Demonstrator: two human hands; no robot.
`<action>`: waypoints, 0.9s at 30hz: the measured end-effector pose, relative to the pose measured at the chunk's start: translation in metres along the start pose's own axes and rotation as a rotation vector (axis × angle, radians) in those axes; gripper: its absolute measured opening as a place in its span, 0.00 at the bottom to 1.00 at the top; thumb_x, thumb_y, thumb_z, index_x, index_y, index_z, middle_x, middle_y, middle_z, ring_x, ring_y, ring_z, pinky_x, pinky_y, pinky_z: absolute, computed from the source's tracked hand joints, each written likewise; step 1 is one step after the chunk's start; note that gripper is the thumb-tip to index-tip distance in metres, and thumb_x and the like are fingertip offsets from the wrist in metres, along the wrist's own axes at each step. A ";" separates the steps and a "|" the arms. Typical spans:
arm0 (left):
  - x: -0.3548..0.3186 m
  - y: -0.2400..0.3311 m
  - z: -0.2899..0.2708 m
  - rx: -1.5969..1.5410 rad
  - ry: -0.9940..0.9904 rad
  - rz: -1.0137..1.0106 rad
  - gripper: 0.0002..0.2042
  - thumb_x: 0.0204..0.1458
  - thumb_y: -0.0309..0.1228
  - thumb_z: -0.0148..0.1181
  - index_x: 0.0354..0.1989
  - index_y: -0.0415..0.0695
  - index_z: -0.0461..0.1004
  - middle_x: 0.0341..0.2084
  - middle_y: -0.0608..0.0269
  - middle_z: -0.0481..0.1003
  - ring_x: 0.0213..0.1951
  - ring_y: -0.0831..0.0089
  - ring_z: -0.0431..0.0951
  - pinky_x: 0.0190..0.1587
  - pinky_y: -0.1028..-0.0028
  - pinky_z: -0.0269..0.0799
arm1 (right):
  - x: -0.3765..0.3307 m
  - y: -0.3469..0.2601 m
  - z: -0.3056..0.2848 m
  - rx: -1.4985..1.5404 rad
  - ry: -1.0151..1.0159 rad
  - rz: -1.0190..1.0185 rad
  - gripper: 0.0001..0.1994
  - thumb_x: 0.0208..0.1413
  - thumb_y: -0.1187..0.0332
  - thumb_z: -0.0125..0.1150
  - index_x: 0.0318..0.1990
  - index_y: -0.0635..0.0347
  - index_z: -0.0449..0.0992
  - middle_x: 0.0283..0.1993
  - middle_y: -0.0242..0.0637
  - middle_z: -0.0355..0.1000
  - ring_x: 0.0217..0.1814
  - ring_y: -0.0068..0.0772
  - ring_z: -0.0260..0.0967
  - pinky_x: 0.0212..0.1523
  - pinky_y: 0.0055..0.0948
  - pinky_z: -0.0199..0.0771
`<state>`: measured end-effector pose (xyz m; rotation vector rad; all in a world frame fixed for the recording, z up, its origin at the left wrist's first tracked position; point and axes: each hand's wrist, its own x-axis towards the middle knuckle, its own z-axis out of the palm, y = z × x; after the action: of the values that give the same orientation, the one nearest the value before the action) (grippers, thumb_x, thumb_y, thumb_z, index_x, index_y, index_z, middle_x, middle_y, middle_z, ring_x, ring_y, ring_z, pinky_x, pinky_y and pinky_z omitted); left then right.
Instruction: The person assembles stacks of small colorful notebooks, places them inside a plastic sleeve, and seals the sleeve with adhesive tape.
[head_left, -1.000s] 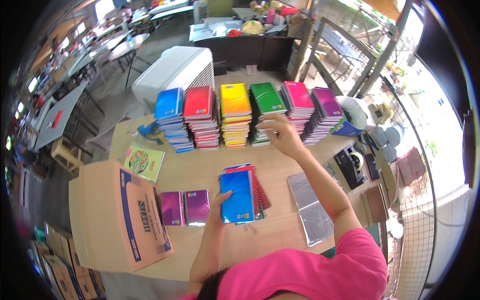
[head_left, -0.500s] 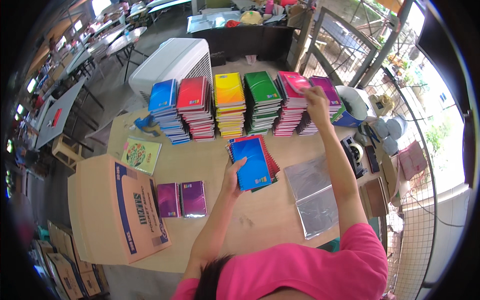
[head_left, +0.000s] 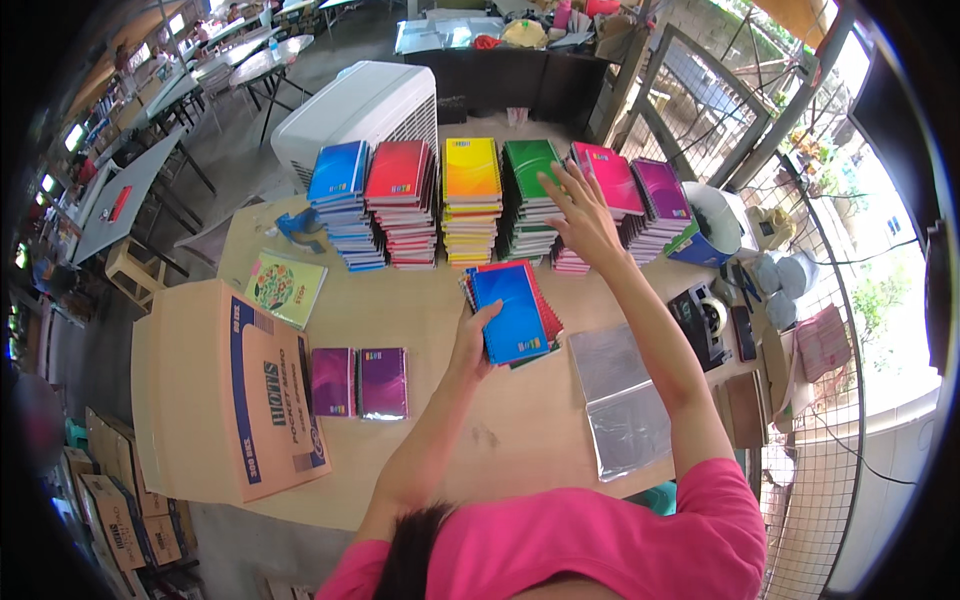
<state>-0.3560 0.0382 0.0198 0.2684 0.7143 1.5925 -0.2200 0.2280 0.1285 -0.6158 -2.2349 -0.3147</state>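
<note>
My left hand (head_left: 477,335) grips a small fanned bunch of spiral notebooks, with a blue notebook (head_left: 515,315) on top and red and green edges showing beneath. Fingers spread, my right hand (head_left: 580,215) hovers at the front of the green notebook stack (head_left: 527,162) and holds nothing that I can see. Just right of it rise the pink notebook stack (head_left: 612,180) and the purple notebook stack (head_left: 662,190). Further left stand the yellow stack (head_left: 472,170), the red stack (head_left: 398,172) and the blue stack (head_left: 338,172), all in one row.
Two purple notebooks (head_left: 383,383) lie beside a cardboard box (head_left: 215,390) at the left. Clear plastic sleeves (head_left: 622,420) lie right of my left hand. A tape dispenser (head_left: 703,325) sits at the right edge, near a white tub (head_left: 715,225). A yellow-green book (head_left: 287,288) lies behind the box.
My right hand has moved left from the pink and purple stacks to the green one, and its fingers have spread. My left hand still holds the notebooks. The whole view has shifted slightly.
</note>
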 end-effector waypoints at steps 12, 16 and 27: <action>-0.009 0.023 -0.016 -0.053 -0.153 -0.398 0.28 0.57 0.38 0.60 0.61 0.35 0.62 0.51 0.49 0.74 0.49 0.58 0.78 0.50 0.58 0.78 | -0.008 0.012 -0.066 1.608 -0.325 0.033 0.10 0.42 0.86 0.57 0.29 0.66 0.83 0.33 0.42 0.78 0.52 0.48 0.73 0.60 0.48 0.69; -0.015 0.009 -0.002 -0.198 -0.331 -0.509 0.29 0.57 0.38 0.62 0.62 0.36 0.62 0.51 0.49 0.74 0.51 0.60 0.78 0.52 0.61 0.77 | -0.034 -0.004 -0.056 1.497 -0.593 -0.006 0.08 0.46 0.81 0.60 0.30 0.61 0.85 0.45 0.43 0.77 0.60 0.47 0.68 0.63 0.46 0.65; -0.043 -0.019 0.019 0.025 -0.182 -0.369 0.29 0.51 0.29 0.62 0.63 0.39 0.61 0.47 0.52 0.75 0.46 0.62 0.79 0.47 0.63 0.79 | -0.042 0.151 -0.095 -0.277 -0.133 1.121 0.23 0.49 0.56 0.71 0.50 0.59 0.79 0.58 0.48 0.70 0.66 0.50 0.61 0.62 0.50 0.63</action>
<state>-0.3224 0.0026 0.0337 0.2784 0.6028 1.1932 -0.0569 0.3038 0.1649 -1.9254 -1.6285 0.0087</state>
